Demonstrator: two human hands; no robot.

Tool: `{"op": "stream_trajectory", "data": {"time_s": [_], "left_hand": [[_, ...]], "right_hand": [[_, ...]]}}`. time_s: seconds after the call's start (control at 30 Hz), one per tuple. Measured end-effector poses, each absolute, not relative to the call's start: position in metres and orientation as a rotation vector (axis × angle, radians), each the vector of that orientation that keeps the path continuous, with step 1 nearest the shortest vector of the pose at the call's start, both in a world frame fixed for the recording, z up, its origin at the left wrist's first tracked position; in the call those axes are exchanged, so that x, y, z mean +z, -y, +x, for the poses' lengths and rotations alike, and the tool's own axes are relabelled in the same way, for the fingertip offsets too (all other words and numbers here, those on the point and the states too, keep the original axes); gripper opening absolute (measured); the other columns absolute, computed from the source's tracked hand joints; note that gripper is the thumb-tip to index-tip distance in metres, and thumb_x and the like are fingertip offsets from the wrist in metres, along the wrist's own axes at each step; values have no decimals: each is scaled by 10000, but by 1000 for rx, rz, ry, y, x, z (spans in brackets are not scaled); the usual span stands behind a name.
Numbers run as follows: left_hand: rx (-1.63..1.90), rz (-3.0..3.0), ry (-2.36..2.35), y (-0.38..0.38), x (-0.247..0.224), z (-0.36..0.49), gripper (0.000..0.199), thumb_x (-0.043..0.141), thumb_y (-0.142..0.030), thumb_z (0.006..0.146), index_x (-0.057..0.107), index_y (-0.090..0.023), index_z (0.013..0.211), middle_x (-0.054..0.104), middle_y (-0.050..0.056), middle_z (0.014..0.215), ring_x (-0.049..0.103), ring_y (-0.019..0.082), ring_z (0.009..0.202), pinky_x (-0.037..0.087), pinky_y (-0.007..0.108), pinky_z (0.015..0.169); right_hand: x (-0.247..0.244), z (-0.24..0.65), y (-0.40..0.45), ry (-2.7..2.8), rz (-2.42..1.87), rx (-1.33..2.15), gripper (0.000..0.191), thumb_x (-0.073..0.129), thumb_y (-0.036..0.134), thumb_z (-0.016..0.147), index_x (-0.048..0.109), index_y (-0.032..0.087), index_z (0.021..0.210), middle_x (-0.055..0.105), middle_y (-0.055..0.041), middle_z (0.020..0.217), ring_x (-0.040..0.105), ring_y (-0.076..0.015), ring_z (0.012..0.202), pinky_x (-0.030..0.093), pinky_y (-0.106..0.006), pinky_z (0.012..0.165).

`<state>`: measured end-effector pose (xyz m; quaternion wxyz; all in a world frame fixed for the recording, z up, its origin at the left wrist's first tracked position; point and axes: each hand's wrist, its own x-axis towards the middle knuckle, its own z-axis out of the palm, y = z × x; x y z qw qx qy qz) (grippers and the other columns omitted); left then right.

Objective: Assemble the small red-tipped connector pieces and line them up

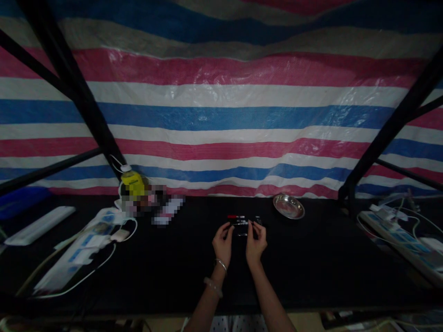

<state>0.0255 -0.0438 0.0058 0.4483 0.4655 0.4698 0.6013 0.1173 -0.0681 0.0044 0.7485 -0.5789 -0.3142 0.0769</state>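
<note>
Black tabletop [180, 276], dim light, view slightly soft. As to progress: one slim dark pen [240, 223] is in hand, at or just above the surface, and a red-and-black pen [236, 216] lies just beyond it, roughly parallel. A dark item with a shiny edge [242, 234] shows on the near side, too murky to name. Handling looks under way rather than finished, by my reading – no completed arrangement can be made out, and whether the dark pen is whole or uncapped I cannot tell. Fingers: left hand [222, 240] narrow, thumb and fingertips drawn in at the dark pen's left end; right hand [256, 242] likewise pinched, at its right end. Both grips appear light, the pen bridging the gap between them; exact contact is hard to read in the blur. Pen's place: near the middle of the tabletop, straight ahead of the person, the hands well apart from the round metal dish [289, 207], which sits farther back to the right. Left wrist carries a bangle [221, 264]. Out to the left – white power strip [81, 258] with cables, and a yellow bottle [133, 182] by the striped sheet [221, 150]
</note>
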Motion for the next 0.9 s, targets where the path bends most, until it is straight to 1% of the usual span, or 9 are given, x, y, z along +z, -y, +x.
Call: {"op": "stream_trajectory", "data": {"time_s": [0.07,0.17,0.27,0.33,0.43,0.53,0.7,0.8,0.9], "left_hand": [[1528,1022,-1074,41,9,23,296,681,-359,679,649,-134,868,697,71,820,675,186,761,521,309,736],[1539,904,-1005,37,11,17,312,724,-347,635,657,-129,848,696,57,810,677,182,750,518,281,690],[1468,789,-960,33,12,11,331,760,-325,601,661,-124,844,699,61,794,679,185,735,511,258,625],[1400,726,-919,30,12,9,309,773,-293,598,663,-121,830,698,63,770,677,175,708,514,254,616],[1293,690,-866,27,14,8,239,769,-238,624,664,-121,804,695,61,729,672,158,674,529,257,629],[1213,683,-844,28,16,8,190,762,-209,643,667,-123,784,697,59,722,672,153,673,537,260,648],[1190,622,-836,28,17,8,199,757,-211,649,681,-118,807,709,73,770,678,155,691,531,251,650],[1224,623,-843,27,16,7,256,775,-234,616,683,-112,822,711,79,785,681,163,710,526,249,649],[1259,727,-845,26,13,5,344,783,-285,588,673,-113,865,707,63,785,680,162,718,514,245,655]], "right_hand": [[6,117,71,750,-1265,129,291,583,404,804,626,145,931,640,-90,920,613,-174,852,476,-325,809],[9,116,74,902,-1297,61,278,570,388,817,681,172,953,640,-81,898,584,-177,871,464,-341,825],[11,113,74,1011,-1290,31,290,585,363,810,676,198,1031,657,-74,900,565,-182,868,469,-349,814],[11,112,74,1044,-1274,5,288,605,340,799,668,207,1047,670,-72,916,559,-189,878,474,-360,813],[9,111,75,1034,-1260,-43,254,617,322,793,674,203,1010,674,-78,931,563,-199,898,474,-378,828],[5,112,76,962,-1260,-42,227,603,344,800,671,187,950,663,-93,925,576,-205,906,474,-396,836],[5,113,75,877,-1232,34,258,598,381,797,634,161,926,641,-99,919,595,-199,885,482,-387,823],[10,113,76,897,-1214,86,303,566,355,824,598,148,1043,638,-107,969,605,-187,901,470,-373,849],[15,115,76,922,-1256,95,425,566,357,822,543,147,1192,642,-105,979,597,-184,916,453,-368,866]]}}
